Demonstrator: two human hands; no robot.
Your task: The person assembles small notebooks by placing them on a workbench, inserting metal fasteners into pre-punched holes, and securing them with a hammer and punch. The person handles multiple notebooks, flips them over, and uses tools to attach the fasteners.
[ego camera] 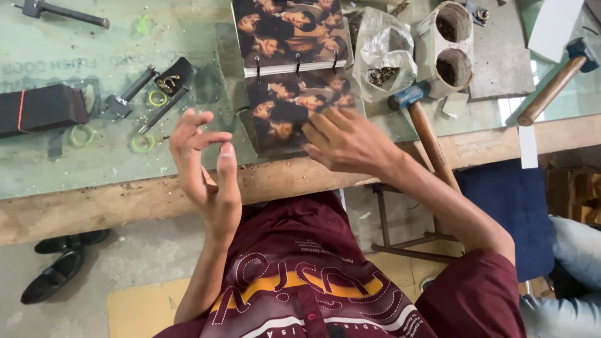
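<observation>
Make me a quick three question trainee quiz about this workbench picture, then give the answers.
1. True or false: the right hand lies flat on the ring-bound photo book.
2. What does the left hand hold?
A. a hammer
B. nothing
C. a ring
3. What sits in the clear plastic bag?

Key:
1. True.
2. B; it is raised, fingers spread, at the bench edge.
3. Small metal fittings; their exact kind is too small to tell.

Glass-topped bench [188, 56] (wood-edged) bears calendar [294, 75], hammers [426, 125].
</observation>
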